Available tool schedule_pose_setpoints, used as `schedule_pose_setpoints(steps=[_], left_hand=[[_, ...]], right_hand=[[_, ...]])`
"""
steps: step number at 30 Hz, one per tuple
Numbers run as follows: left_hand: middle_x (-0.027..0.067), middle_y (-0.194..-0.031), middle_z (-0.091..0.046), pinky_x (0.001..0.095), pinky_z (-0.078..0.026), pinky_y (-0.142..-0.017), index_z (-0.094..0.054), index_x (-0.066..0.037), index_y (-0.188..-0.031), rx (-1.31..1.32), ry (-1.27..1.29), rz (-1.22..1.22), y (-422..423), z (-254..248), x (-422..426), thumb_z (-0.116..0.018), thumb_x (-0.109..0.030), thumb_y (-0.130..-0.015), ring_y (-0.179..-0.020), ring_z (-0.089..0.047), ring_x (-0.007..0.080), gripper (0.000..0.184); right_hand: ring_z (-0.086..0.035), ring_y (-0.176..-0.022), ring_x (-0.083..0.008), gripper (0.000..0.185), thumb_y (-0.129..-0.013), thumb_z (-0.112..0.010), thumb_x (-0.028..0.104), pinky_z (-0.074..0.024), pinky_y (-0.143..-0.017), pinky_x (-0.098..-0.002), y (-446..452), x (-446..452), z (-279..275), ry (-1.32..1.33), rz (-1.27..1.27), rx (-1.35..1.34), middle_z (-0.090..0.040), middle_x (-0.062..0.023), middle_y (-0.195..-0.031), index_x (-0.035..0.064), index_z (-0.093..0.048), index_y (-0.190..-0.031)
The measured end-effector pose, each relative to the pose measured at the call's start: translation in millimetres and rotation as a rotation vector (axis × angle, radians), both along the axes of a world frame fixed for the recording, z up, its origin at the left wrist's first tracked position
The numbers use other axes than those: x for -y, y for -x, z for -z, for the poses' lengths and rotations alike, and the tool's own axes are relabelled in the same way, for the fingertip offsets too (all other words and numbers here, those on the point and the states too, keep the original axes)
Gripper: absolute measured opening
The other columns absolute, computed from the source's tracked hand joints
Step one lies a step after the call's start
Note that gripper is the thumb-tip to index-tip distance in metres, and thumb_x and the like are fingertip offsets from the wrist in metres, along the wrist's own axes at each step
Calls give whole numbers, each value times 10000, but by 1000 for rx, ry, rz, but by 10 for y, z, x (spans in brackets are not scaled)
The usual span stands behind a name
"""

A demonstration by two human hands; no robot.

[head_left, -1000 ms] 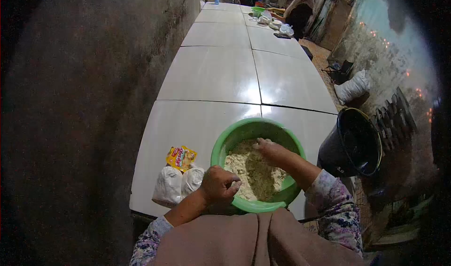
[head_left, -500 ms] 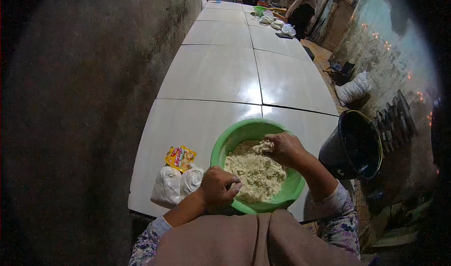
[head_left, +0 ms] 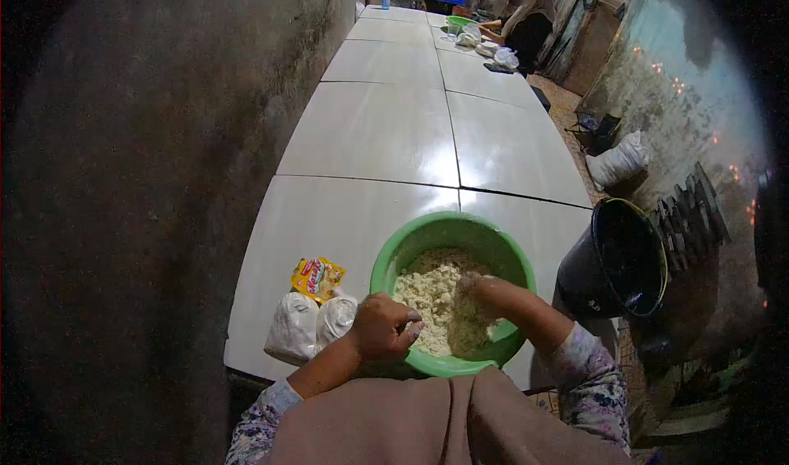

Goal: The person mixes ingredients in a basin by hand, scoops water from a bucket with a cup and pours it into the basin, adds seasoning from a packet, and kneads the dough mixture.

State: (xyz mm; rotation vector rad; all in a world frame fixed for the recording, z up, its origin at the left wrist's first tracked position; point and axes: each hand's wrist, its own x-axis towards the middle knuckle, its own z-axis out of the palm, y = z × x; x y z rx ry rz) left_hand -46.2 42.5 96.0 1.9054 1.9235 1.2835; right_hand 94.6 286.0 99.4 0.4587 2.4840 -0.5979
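A green basin (head_left: pixel 385 261) stands at the table's near edge, holding a crumbly, pale dough (head_left: pixel 429 294). My left hand (head_left: pixel 383 325) is closed on the basin's left rim, thumb toward the inside. Reaching in from the right, my right hand (head_left: pixel 491 296) is down in the dough; its fingers are blurred and partly hidden. Left of the basin sit two clear bags of white powder, one bag (head_left: pixel 292 329) beside another bag (head_left: pixel 335 320). A yellow packet (head_left: pixel 317 278) lies just behind them.
A black bucket (head_left: pixel 604 260) stands right of the basin. The long white-tiled table (head_left: pixel 362 128) runs away along the wall. At its far end, a person (head_left: pixel 526 34) works by another green bowl (head_left: pixel 460 21) and white bags (head_left: pixel 486 49). A white sack (head_left: pixel 618 161) lies on the floor.
My right hand has gone from above the dough, where it held a clump, down into the basin. My left hand has stayed on the rim. The far person's posture has shifted slightly.
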Motion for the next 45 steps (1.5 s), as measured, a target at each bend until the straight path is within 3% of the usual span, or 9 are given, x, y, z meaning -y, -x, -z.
schedule_pose_setpoints(steps=[3, 11, 17, 18, 24, 31, 34, 38, 45], left_hand=[[72, -571, -598, 412, -444, -618, -705, -88, -759, -7, 3, 0, 1, 0, 2, -658, -267, -797, -556, -594, 286, 189], [94, -634, -642, 407, -461, -662, -704, -95, -775, 15, 67, -2, 2, 34, 3, -643, -275, -790, -603, -625, 289, 190], [91, -599, -615, 411, -454, -653, -691, -96, -751, -11, 16, -5, -14, 14, -6, -638, -278, -794, -585, -610, 298, 194], [91, -587, -604, 413, -451, -648, -683, -96, -741, -8, -5, -17, -14, 14, -5, -637, -279, -794, -581, -605, 303, 195], [87, -584, -596, 410, -443, -632, -690, -99, -742, -36, 27, -20, 7, 47, 0, -645, -284, -794, -580, -599, 301, 198], [100, -581, -599, 421, -450, -593, -690, -85, -702, -69, -72, -15, 12, 52, 4, -649, -273, -795, -542, -587, 316, 214], [106, -551, -591, 415, -472, -561, -701, -88, -717, -24, 46, -2, 13, 31, 15, -652, -280, -792, -519, -592, 311, 211], [81, -545, -601, 390, -498, -575, -718, -111, -761, -9, 26, 6, 22, 41, -13, -654, -318, -796, -535, -619, 278, 219], [65, -658, -656, 399, -507, -730, -717, -150, -923, -91, 423, -16, -80, -183, -86, -632, -431, -836, -688, -658, 271, 306]], right_hand=[[-619, -916, -404, 386, -783, -610, 55, -490, -774, -481, -91, 106, -69, 375, 150, -143, -648, -226, -952, 38, -560, -1165], [-620, -889, -417, 216, -864, -582, 216, -493, -745, -502, 126, 190, -727, -198, -40, -225, -651, -215, -930, 31, -590, -975], [-552, -1099, -430, 513, -806, -678, 241, -470, -907, -499, 276, 102, -3, -56, 39, -302, -526, -253, -1239, 51, -495, -1246], [-511, -1138, -452, 574, -850, -633, 213, -455, -938, -492, 309, 186, 51, -203, -133, -194, -334, -297, -1394, 70, -413, -1361], [-626, -936, -408, 283, -823, -545, 45, -504, -775, -497, 314, 400, -125, -22, -223, -334, -620, -247, -1031, 37, -558, -1105], [-642, -820, -391, 239, -878, -537, 183, -504, -688, -495, 198, 387, -744, -271, 5, -425, -655, -198, -877, 85, -585, -1090], [-616, -888, -402, 235, -866, -582, 179, -495, -754, -472, 55, 417, -807, -108, 132, -544, -650, -194, -933, 72, -608, -1074], [-531, -1092, -448, 386, -894, -573, 190, -463, -926, -468, -233, 353, -541, -21, 14, -494, -443, -216, -1322, 102, -559, -1270], [-629, -941, -344, 208, -856, -569, 163, -504, -817, -466, -375, 517, -283, -84, 68, -353, -653, -155, -963, 97, -667, -1027]])
